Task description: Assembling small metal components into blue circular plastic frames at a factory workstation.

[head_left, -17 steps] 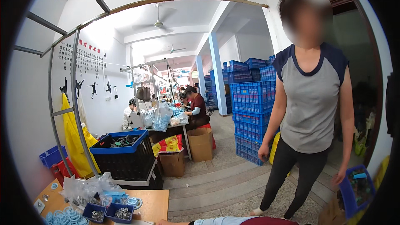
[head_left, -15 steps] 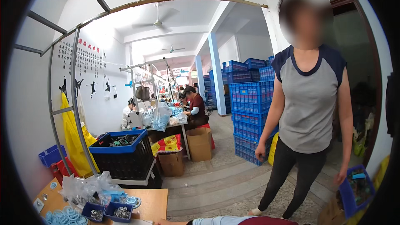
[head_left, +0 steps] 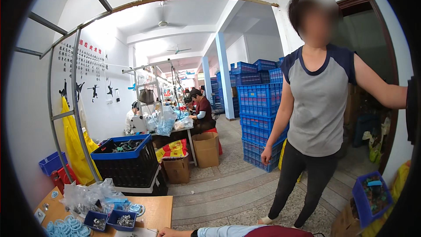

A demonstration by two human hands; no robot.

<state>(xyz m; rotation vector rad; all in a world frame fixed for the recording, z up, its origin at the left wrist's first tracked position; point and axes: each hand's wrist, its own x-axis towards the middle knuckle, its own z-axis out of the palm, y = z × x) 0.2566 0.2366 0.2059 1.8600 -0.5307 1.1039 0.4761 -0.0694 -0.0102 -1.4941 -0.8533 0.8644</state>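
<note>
At the lower edge, my right hand (head_left: 169, 232) rests at the front of the wooden table (head_left: 158, 208), and most of its fingers are cut off by the frame. A pale blue sleeve covers that forearm, with maroon cloth above it. Beside the hand lies a flat white thing (head_left: 136, 232). Two small blue bins, one (head_left: 95, 220) next to the other (head_left: 121, 220), hold small metal parts. Light blue rings (head_left: 68, 227) are heaped left of them, and clear plastic bags (head_left: 90, 195) lie behind. My left hand is out of sight.
A person (head_left: 320, 101) in a grey shirt stands at the right. Stacked blue crates (head_left: 262, 123) rise behind. A black crate with a blue rim (head_left: 125, 162) stands beyond the table, near cardboard boxes (head_left: 206, 149). A metal frame (head_left: 78, 105) stands left; people work farther back.
The view has shifted slightly, and more of my right hand and sleeve shows. The standing person has raised one arm out toward a dark object at the right edge.
</note>
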